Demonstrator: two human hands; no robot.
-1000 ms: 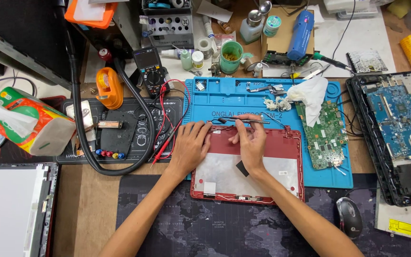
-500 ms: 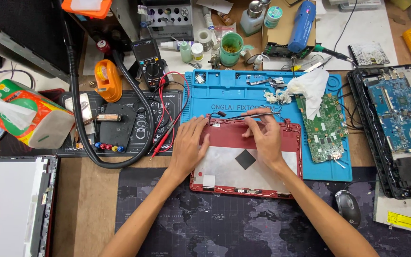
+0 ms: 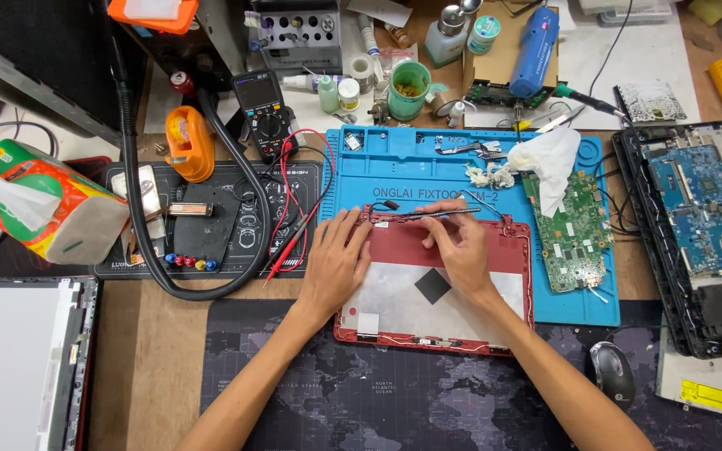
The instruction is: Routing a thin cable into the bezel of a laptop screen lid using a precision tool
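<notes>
A red laptop lid shell [image 3: 518,292] lies inside-up on the blue work mat [image 3: 394,171], its silver lining showing a black square pad [image 3: 433,285]. My left hand [image 3: 334,263] rests flat on the shell's left part, fingers at its top edge. My right hand [image 3: 461,246] is at the top edge too, fingers pinching a thin dark rod-like tool or cable [image 3: 428,214] that runs along that edge. Whether it is a tool or a cable I cannot tell.
A green circuit board [image 3: 574,230] with white tissue [image 3: 549,159] lies right of the shell. An opened laptop base [image 3: 699,225] sits far right, a mouse [image 3: 612,372] below. A multimeter [image 3: 262,113], black hose [image 3: 139,209], tissue pack [image 3: 39,205] and screen panel [image 3: 14,359] are on the left.
The view has shifted a little upward. My right hand slid slightly right along the shell's top edge, uncovering the black square pad. My left hand stays on the shell.
</notes>
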